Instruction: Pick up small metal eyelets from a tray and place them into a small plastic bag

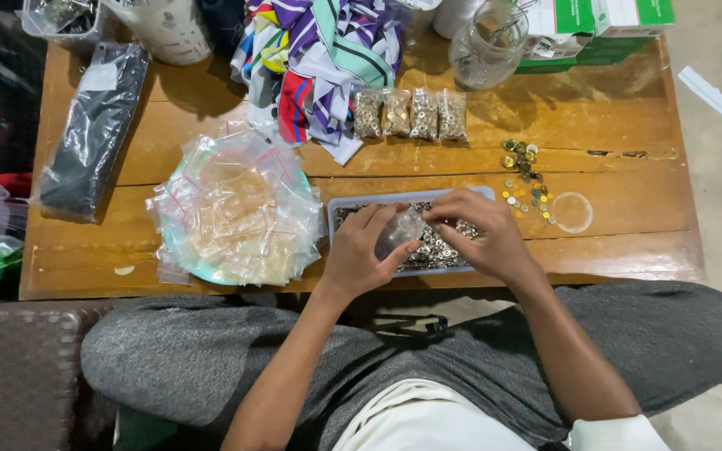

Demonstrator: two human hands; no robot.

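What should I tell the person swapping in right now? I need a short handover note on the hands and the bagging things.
Left hand: holds a small clear bag over the tray.
Right hand: fingertips at the bag's mouth, above the small metal pieces in the tray.
Done: four filled bags lie in a row further back on the table.
Left: the tray holds many pieces; a pile of empty bags sits to the left; loose gold-coloured pieces lie to the right.
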